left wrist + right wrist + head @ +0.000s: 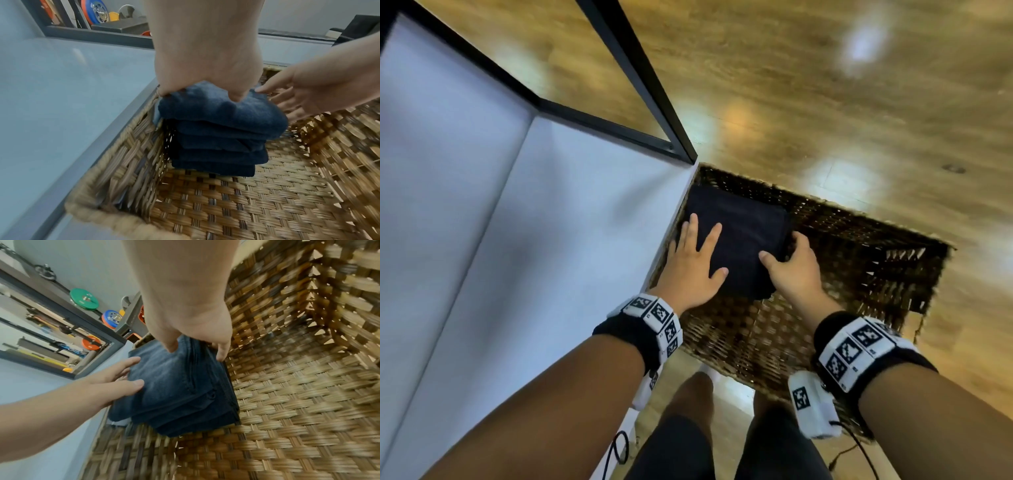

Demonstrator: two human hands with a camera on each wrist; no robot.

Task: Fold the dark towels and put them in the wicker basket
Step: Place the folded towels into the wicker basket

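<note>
A stack of several folded dark blue towels [739, 233] [222, 116] [174, 386] stands in the far left corner of the wicker basket [859, 267] [246, 203] [287, 394], which sits on the floor. My left hand [695, 260] [205, 65] [109, 379] lies flat on the top towel's left part, fingers spread and straight. My right hand [794, 267] [308, 91] [191, 321] is at the stack's right edge. Its thumb touches the top towel, and its fingers reach loosely down the right side.
A white table [517, 240] with a black frame [640, 78] stands right against the basket's left wall. Wooden floor [825, 85] surrounds the basket. My legs are just in front of it. Coloured weight plates [84, 299] hang on a far rack.
</note>
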